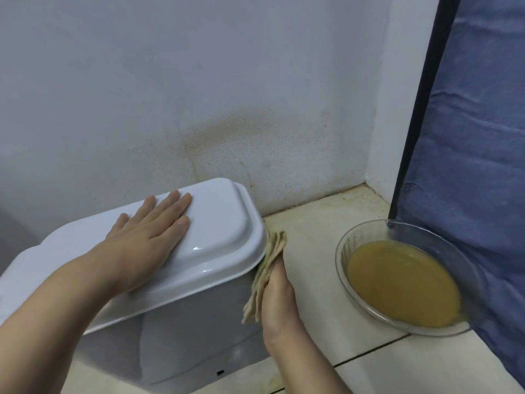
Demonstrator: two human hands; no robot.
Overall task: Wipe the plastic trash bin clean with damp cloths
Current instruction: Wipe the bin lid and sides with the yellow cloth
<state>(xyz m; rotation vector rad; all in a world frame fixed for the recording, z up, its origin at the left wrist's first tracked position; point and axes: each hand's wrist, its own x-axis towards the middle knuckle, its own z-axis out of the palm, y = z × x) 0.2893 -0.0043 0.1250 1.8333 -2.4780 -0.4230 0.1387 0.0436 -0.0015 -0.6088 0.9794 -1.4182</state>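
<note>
A white plastic trash bin (199, 331) with a domed white lid (224, 223) stands on the tiled floor against the wall. My left hand (147, 240) lies flat on top of the lid, fingers straight. My right hand (277, 297) holds a folded beige cloth (267, 268) against the bin's right side, just under the lid's rim. The fingers of that hand are hidden behind the cloth and the bin's edge.
A glass bowl (352, 237) of murky yellow-brown water sits on the floor to the right of the bin. A blue curtain (468, 166) hangs at the far right. The stained white wall (227, 109) is close behind the bin.
</note>
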